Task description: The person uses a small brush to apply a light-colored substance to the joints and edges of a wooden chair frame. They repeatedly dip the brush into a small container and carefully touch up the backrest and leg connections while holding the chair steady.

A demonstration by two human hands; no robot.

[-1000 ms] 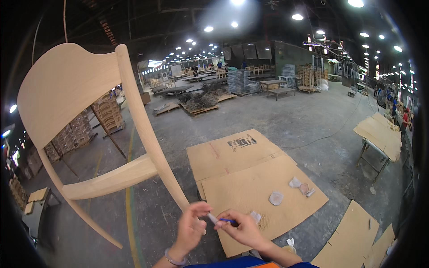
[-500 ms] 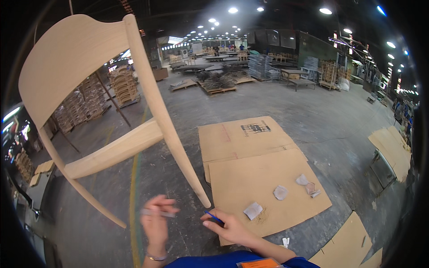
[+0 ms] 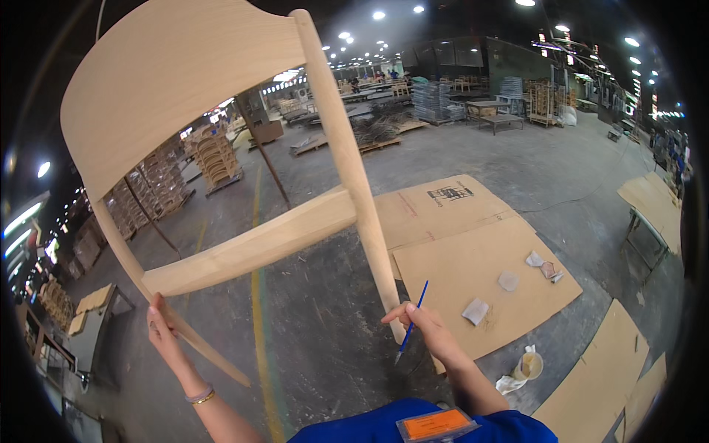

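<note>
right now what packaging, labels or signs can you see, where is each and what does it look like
Printed cardboard sheet: flat on the concrete floor beyond the chair frame, tan with a dark printed block near its far edge.
Plain cardboard sheet: overlapping it on the near side, tan, with small pale scraps on it.
Orange tag: on the blue garment at the lower edge, rectangular, in a clear sleeve.
No screens visible.

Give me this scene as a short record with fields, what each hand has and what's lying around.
Setting: large workshop hall, concrete floor
Left hand: grips a leg of the unfinished wooden chair frame, raised off the floor
Right hand: holds a thin blue brush, tip pointing down, beside the frame's other leg
Floor items: cardboard sheets with cloth scraps; a small cup near the sheet's edge
Background: stacked wooden parts, worktables
</note>
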